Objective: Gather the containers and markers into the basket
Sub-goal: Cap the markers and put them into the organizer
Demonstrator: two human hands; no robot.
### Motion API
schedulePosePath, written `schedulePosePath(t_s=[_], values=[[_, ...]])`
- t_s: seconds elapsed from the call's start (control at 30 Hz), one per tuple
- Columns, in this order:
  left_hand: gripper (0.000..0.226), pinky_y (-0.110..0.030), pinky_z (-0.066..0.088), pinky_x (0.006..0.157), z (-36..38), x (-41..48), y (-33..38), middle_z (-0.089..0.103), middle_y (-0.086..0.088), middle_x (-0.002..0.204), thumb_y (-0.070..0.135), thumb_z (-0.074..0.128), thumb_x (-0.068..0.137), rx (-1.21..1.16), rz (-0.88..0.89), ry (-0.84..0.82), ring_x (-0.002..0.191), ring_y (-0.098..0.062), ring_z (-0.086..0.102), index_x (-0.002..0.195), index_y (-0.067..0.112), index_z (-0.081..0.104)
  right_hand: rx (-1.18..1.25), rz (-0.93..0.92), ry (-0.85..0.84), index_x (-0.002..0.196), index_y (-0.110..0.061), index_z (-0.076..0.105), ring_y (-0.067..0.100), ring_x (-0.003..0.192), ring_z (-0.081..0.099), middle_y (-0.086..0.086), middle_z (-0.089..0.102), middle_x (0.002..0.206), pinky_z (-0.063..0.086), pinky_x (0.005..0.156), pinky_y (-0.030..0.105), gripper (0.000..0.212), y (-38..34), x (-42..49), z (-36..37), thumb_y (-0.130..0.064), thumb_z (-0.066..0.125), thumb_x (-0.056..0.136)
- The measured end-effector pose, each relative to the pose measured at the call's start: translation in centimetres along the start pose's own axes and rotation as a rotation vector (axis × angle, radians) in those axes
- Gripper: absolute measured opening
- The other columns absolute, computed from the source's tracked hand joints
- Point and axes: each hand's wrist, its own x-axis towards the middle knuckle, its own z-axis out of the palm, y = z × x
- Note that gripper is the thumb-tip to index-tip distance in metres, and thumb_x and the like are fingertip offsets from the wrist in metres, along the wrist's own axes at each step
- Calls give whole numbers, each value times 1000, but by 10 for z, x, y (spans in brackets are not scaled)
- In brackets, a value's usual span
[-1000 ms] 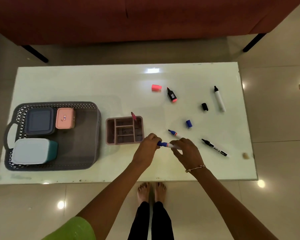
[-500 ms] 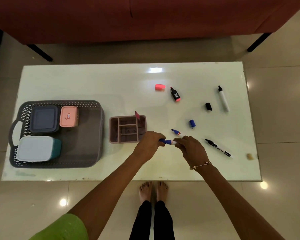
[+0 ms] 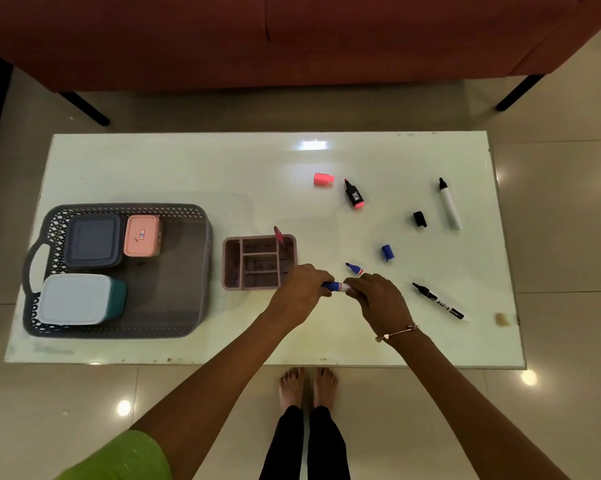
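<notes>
Item: blue marker, held level above the counter by both grips. The left grip curls round its blue end and the right grip pinches the white barrel.
Just left of the left grip: divided organiser (a pink marker leans in it).
Further left: basket holding three lidded containers.
Just beyond the right grip: uncapped blue marker and blue cap.
To its right: black marker.
</notes>
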Motion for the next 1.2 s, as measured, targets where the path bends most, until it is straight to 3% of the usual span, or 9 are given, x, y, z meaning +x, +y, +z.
schedulePosePath(t_s=[0.2, 0.27, 0.33, 0.43, 0.57, 0.73, 0.83, 0.97, 1.2], values=[[36, -26, 39, 98, -4, -5, -9, 61, -16, 121, 17, 51, 93, 91, 45, 29, 110, -25, 56, 129, 11, 52, 85, 20, -102, 106, -4, 64, 32, 85, 59, 20, 66, 93, 38, 72, 30, 24, -8, 5, 4, -17, 51, 91], [40, -29, 38, 102, -5, -15, -16, 60, -15, 124, 13, 53, 92, 75, 93, 127, 116, -27, 54, 131, 11, 49, 170, 24, -128, 104, 0, 62, 27, 83, 55, 21, 61, 98, 36, 73, 21, 21, -15, 9, 5, -13, 51, 90], [48, -37, 42, 103, -9, -28, -24, 60, -14, 126, 6, 60, 86, 94, 146, 329, 119, -30, 54, 132, 9, 48, 265, 50, -68, 102, -1, 62, 16, 77, 47, 18, 55, 99, 33, 68, 9, 18, -26, 14, 1, -10, 54, 89], [56, -44, 51, 89, -17, -43, -42, 67, -16, 115, 1, 75, 70, 151, 100, 592, 105, -32, 65, 123, 1, 56, 495, 165, 141, 94, -12, 63, 2, 74, 52, 6, 56, 95, 39, 65, 0, 10, -40, 19, -10, -13, 62, 84], [47, -48, 35, 102, -28, -58, -66, 62, -18, 123, 7, 67, 81, 52, -16, 669, 115, -35, 58, 126, 4, 54, 716, 250, 290, 93, -15, 64, 2, 85, 58, -4, 64, 92, 43, 76, 7, 18, -66, 25, -16, -13, 71, 77], [44, -50, 37, 108, -36, -61, -80, 54, -14, 134, 12, 56, 90, -54, -85, 655, 126, -31, 48, 133, 8, 47, 525, 324, 304, 101, -5, 66, 23, 90, 57, 9, 66, 96, 44, 85, 33, 29, -88, 45, 8, -20, 72, 76], [43, -47, 36, 109, -35, -60, -83, 54, -14, 134, 13, 55, 91, -94, -112, 676, 126, -29, 48, 133, 8, 46, 310, 310, 271, 92, 0, 64, 32, 93, 56, 18, 65, 92, 41, 82, 41, 26, -94, 58, 21, -21, 69, 78], [42, -49, 43, 103, -28, -62, -84, 59, -15, 129, 12, 57, 90, -114, -100, 696, 120, -31, 54, 130, 6, 50, 104, 236, 270, 84, -2, 64, 30, 96, 52, 14, 65, 93, 33, 75, 36, 22, -99, 66, 24, -24, 60, 83], [43, -41, 39, 105, -11, -66, -79, 56, -10, 132, 17, 55, 91, -128, -113, 650, 124, -26, 50, 133, 12, 47, -82, 171, 62, 94, -7, 64, 28, 99, 52, 10, 65, 98, 37, 81, 37, 26, -91, 60, 40, -30, 54, 88]])
